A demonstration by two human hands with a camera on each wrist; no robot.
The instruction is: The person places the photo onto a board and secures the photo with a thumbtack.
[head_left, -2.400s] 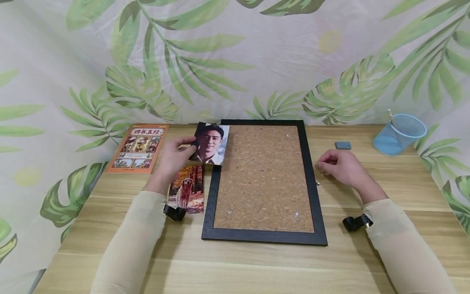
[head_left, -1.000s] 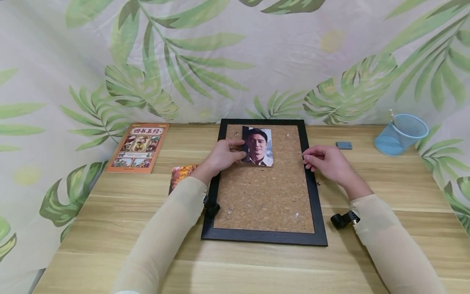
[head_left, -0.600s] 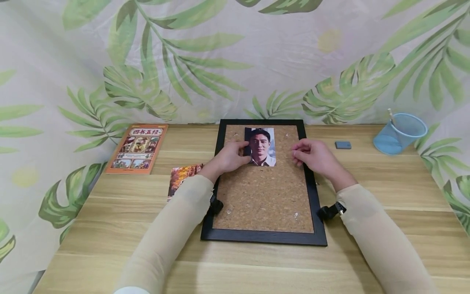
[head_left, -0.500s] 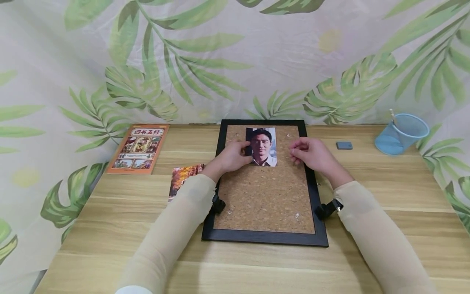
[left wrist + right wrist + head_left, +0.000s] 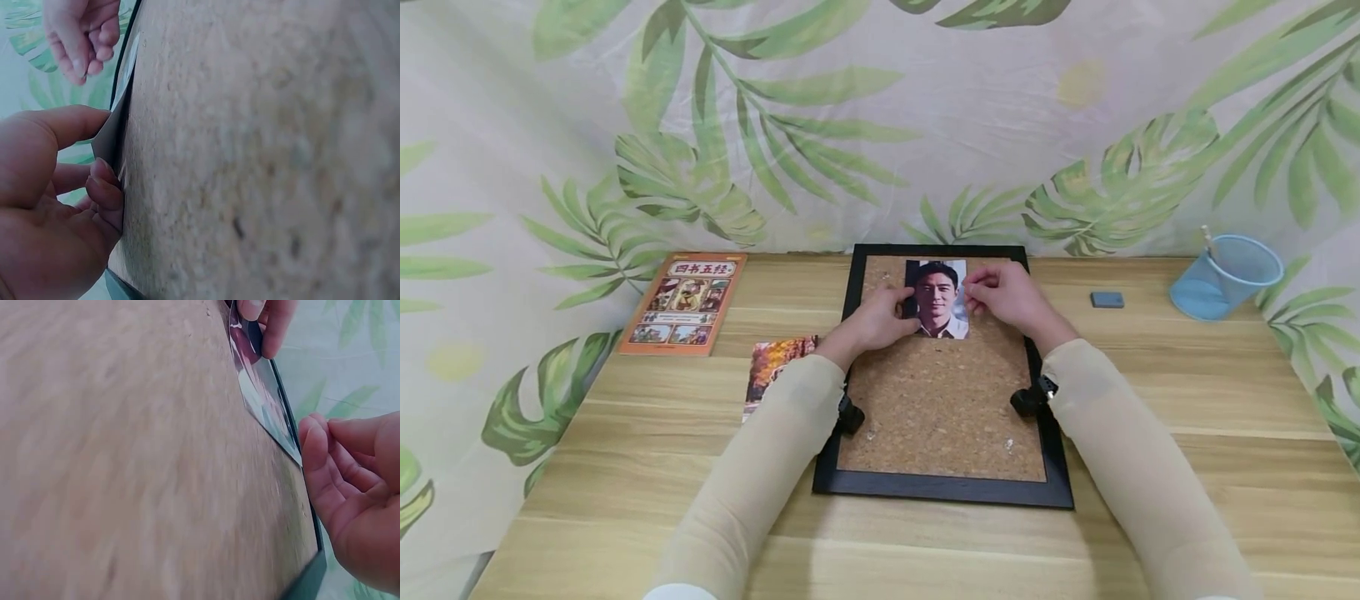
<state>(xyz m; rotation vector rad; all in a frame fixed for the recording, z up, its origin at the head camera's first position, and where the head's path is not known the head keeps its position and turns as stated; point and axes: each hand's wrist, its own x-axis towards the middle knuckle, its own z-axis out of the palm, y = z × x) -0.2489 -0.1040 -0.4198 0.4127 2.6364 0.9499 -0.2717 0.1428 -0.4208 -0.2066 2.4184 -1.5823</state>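
A portrait photo of a dark-haired person in a white collar lies on the upper part of a cork board with a black frame. My left hand pinches the photo's left edge. In the left wrist view, that edge bends up from the cork between thumb and fingers. Close beside the photo's right edge is my right hand, thumb and forefinger pressed together. A tiny dark speck shows at its fingertips in the left wrist view; I cannot tell its kind. The right wrist view shows these fingertips just off the photo's corner.
A second photo, with autumn leaves, lies left of the board, partly under my left sleeve. An orange book lies at the back left. On the right are a blue eraser-like block and a blue mesh pen cup.
My left hand has carried the portrait rightward from the frame's left edge onto the cork. My right hand has come in from the table on the right to the photo's right edge.
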